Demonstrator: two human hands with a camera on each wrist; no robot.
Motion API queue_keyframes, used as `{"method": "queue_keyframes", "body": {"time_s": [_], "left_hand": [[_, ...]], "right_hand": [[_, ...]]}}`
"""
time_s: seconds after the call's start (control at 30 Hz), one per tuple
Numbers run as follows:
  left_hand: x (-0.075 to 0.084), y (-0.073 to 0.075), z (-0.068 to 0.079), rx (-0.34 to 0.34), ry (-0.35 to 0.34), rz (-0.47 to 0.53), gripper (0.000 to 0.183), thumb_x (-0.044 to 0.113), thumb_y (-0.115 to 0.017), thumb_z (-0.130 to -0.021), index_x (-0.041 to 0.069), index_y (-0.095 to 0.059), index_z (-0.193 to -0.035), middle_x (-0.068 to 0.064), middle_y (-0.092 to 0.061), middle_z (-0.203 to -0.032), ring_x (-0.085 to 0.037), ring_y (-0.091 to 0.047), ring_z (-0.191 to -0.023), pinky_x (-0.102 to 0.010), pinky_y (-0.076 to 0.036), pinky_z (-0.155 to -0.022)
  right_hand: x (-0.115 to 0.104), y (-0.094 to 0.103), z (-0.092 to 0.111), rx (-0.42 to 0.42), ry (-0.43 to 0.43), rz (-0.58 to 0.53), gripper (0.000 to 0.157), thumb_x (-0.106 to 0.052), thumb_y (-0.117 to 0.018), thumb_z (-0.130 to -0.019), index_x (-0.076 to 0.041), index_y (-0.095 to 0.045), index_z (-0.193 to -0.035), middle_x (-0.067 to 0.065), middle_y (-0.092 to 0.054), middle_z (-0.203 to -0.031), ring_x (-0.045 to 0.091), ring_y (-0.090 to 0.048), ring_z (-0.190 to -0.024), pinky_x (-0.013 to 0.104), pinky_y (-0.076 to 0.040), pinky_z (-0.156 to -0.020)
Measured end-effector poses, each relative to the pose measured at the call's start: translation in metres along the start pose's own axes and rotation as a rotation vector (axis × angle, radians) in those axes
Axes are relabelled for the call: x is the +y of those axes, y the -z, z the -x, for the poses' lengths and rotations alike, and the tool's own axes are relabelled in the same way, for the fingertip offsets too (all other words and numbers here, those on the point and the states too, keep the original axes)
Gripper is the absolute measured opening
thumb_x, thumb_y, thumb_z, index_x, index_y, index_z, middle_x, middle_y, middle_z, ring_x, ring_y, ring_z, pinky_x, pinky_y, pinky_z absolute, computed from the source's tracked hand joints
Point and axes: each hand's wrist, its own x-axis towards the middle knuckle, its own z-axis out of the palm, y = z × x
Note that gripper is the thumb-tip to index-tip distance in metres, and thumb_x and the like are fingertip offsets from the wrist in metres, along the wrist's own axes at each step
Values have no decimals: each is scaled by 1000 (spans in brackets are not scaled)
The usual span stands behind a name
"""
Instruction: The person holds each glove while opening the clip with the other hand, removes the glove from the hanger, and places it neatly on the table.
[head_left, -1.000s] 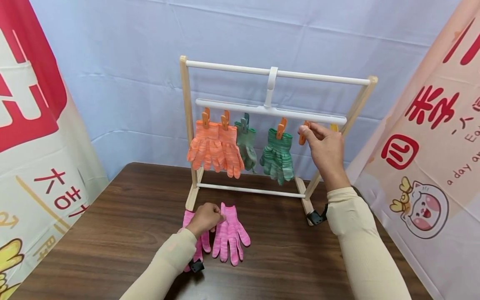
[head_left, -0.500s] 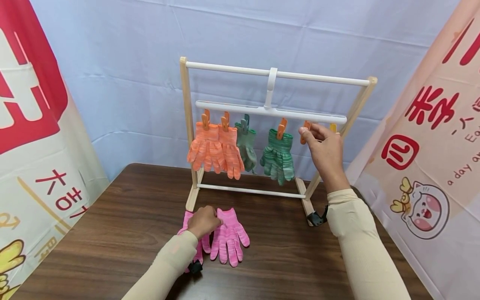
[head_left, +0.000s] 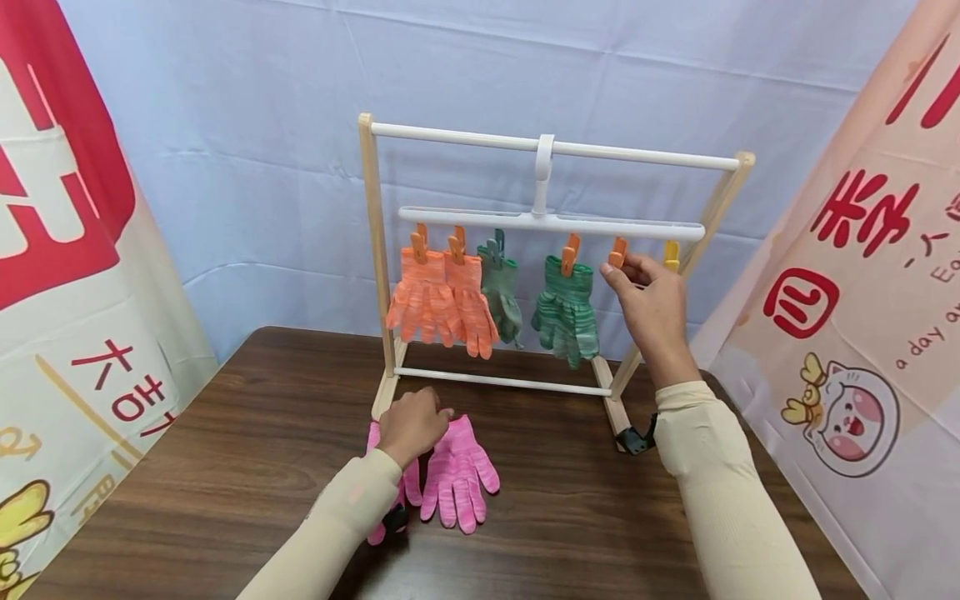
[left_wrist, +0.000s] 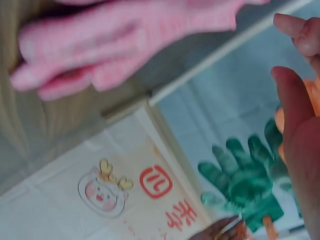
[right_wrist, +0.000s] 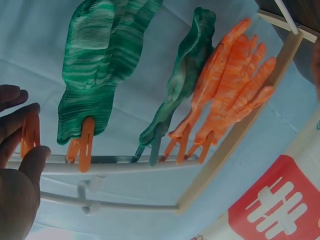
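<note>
The orange peg pinched between the right fingers could slip if squeezed unevenly; left fingers hang apart near a pink glove.

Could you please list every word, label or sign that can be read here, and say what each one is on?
"大吉": red, on the left printed cloth.
"Ea": on the right printed cloth, cut off by the edge.
"a day a": below that, also cut off.
Too uncertain to read: the large red characters and red framed sign at right.
Gloves and clips: none I can make out.
</note>
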Motion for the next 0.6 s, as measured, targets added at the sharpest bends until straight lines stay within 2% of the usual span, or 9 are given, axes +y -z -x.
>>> {"method": "queue_keyframes", "body": {"time_s": [0.07, 0.27, 0.37, 0.6], "left_hand": [[9, 6, -2, 8, -24, 22, 25, 42, -58, -86, 17, -62, -86, 3, -57, -70, -15, -53, -58, -34, -39, -47], [39, 20, -7, 81, -137, 94, 27, 41, -54, -89, 19, -64, -99, 6, -61, -75, -11, -53, -56, -32, -40, -49], [52, 22, -10, 134, -178, 114, 26, 41, -53, -90, 20, -64, -100, 7, -60, -72, -11, -54, -57, -32, -41, -50], [84, 33, -20, 254, -221, 159, 19, 37, -53, -90, 22, -63, -97, 9, -60, -74, -15, -58, -61, -36, -44, -53]], "right_hand": [[1, 0, 0, 4, -3, 4, 44, -42, -64, -83, -10, -64, -113, 9, -66, -100, 12, -59, -87, 21, -43, -69], [4, -2, 0, 29, -11, 27, 42, -41, -63, -84, -8, -65, -111, 10, -67, -98, 8, -56, -81, 19, -41, -65], [5, -3, 1, 35, -12, 41, 40, -41, -62, -85, -9, -66, -109, 10, -66, -95, 9, -54, -78, 21, -39, -63], [8, -4, 3, 30, -18, 71, 41, -45, -59, -86, -10, -67, -106, 9, -67, -91, 12, -51, -75, 26, -36, -62]]}}
